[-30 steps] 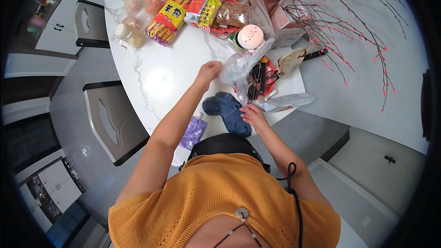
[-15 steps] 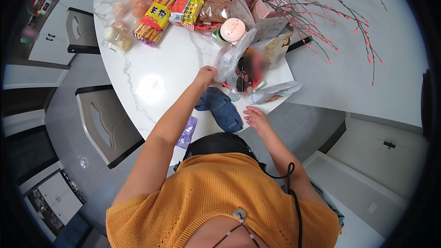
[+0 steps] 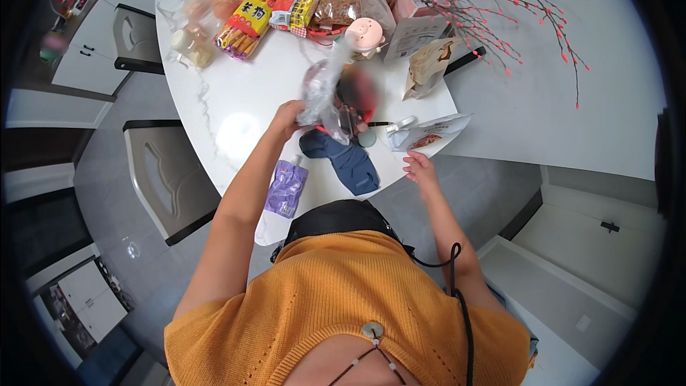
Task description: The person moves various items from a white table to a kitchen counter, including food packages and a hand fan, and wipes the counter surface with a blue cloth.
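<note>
My left hand (image 3: 289,119) is closed on a crumpled clear plastic bag (image 3: 314,93) at the middle of the table. Right against the bag is a red-rimmed container (image 3: 371,114) with dark small items in it, partly blurred. Nearer to me lies a folded dark blue cloth (image 3: 346,163). A purple spouted pouch (image 3: 287,189) rests to its left. My right hand (image 3: 420,168) holds nothing, its fingers apart, just below a white packet (image 3: 434,133) at the table's right edge. Whether the fingertips touch that packet, I cannot tell.
Along the far side of the white table (image 3: 236,100) are a snack pack (image 3: 246,25), a red-and-yellow packet (image 3: 294,8), a pink pig-faced item (image 3: 365,34) and a bottle (image 3: 190,48). A brown paper pouch (image 3: 429,68) stands at the right beneath budded branches (image 3: 500,21). Chairs (image 3: 171,179) stand left.
My left hand has shifted left with the plastic bag, and the red-rimmed container has moved left too. More of the purple pouch shows. My right hand has moved right and farther away, toward the white packet.
</note>
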`<action>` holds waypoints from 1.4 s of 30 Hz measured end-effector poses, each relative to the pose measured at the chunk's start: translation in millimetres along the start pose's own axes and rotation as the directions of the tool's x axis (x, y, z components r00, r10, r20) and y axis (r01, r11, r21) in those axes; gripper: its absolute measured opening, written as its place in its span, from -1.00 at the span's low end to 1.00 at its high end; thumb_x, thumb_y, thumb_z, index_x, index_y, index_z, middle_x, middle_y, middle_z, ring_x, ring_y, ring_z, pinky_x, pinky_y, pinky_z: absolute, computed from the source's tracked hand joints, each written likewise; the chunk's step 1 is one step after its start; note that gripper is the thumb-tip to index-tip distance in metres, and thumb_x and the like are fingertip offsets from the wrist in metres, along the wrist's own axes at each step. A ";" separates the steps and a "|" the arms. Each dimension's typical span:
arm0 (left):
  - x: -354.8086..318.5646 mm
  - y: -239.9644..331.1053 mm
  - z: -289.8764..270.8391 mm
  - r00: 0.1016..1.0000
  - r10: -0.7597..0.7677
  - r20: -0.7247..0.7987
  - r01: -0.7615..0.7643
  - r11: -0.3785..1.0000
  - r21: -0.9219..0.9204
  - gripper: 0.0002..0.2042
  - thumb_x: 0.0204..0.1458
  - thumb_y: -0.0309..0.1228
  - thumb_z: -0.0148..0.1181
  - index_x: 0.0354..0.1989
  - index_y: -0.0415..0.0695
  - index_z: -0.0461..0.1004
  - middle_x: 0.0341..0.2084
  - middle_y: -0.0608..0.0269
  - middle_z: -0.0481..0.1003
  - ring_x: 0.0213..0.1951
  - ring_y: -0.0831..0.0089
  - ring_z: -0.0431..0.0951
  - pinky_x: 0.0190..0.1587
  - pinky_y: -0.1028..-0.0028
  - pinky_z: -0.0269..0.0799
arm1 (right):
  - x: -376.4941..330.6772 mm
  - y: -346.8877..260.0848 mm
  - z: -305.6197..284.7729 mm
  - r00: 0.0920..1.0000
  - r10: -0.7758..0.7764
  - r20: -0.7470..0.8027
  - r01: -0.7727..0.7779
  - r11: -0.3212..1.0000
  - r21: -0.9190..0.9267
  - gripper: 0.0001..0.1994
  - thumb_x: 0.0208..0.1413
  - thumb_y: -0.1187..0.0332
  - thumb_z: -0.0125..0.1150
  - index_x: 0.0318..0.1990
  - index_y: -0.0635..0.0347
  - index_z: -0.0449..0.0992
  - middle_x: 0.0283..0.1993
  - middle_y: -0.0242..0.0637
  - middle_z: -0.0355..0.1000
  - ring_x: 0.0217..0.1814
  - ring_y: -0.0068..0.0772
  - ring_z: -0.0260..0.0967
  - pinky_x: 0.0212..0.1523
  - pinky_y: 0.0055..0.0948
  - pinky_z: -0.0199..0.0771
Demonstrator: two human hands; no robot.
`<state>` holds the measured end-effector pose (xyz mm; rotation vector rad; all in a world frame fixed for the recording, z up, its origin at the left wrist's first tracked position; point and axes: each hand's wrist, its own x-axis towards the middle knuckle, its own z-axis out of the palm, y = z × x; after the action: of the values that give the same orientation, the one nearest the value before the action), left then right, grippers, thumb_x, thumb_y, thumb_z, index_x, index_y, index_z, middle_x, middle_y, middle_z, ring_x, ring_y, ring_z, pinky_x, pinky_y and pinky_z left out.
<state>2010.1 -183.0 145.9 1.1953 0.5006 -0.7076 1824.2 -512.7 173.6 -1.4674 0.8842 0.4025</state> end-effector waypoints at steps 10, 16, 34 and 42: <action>-78.8 -21.0 -119.2 0.931 0.105 -0.349 -0.209 0.938 -0.277 -0.62 -0.13 -0.46 -0.07 -0.07 -0.28 0.29 -0.17 0.06 0.42 -0.16 0.20 0.46 -0.06 0.21 0.40 | 22.8 15.8 1.4 0.982 -0.178 0.056 0.187 0.937 -0.295 -0.72 0.09 0.33 0.06 -0.04 0.16 0.41 -0.21 -0.31 0.46 -0.34 -0.49 0.45 -0.41 -0.51 0.41; -116.6 -47.4 -164.2 0.850 0.048 -0.524 -0.286 0.878 -0.384 -0.69 -0.11 -0.41 -0.05 -0.14 -0.21 0.32 -0.21 0.15 0.44 -0.18 0.26 0.47 -0.16 0.31 0.38 | 16.5 4.5 51.2 0.962 -0.156 0.225 0.230 0.905 -0.358 -0.76 0.07 0.36 0.04 -0.12 0.21 0.45 -0.27 -0.29 0.48 -0.38 -0.50 0.45 -0.45 -0.57 0.38; -146.1 -101.4 -148.6 0.701 -0.190 -0.687 -0.508 0.544 -0.668 -0.68 0.15 -0.11 -0.14 -0.22 -0.15 0.30 -0.27 0.21 0.38 -0.21 0.37 0.38 -0.15 0.34 0.36 | -7.9 -38.3 91.5 0.889 -0.363 0.279 0.452 0.787 -0.420 -0.81 0.05 0.40 0.09 -0.20 0.27 0.48 -0.35 -0.26 0.50 -0.40 -0.52 0.45 -0.35 -0.56 0.46; -153.0 -118.8 -53.8 0.866 -0.058 -0.497 -0.252 0.808 -0.533 -0.85 0.11 -0.31 -0.05 -0.35 -0.12 0.37 -0.51 0.30 0.42 -0.57 0.54 0.37 -0.51 0.54 0.35 | -19.5 -18.5 52.2 0.927 -0.311 0.208 0.370 0.847 -0.383 -0.84 0.04 0.41 0.08 -0.28 0.30 0.50 -0.42 -0.27 0.49 -0.43 -0.54 0.44 -0.45 -0.57 0.45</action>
<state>1819.4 -120.4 156.8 0.7862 0.9991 -0.1039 1839.0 -459.6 193.8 -1.9268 0.4187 0.4345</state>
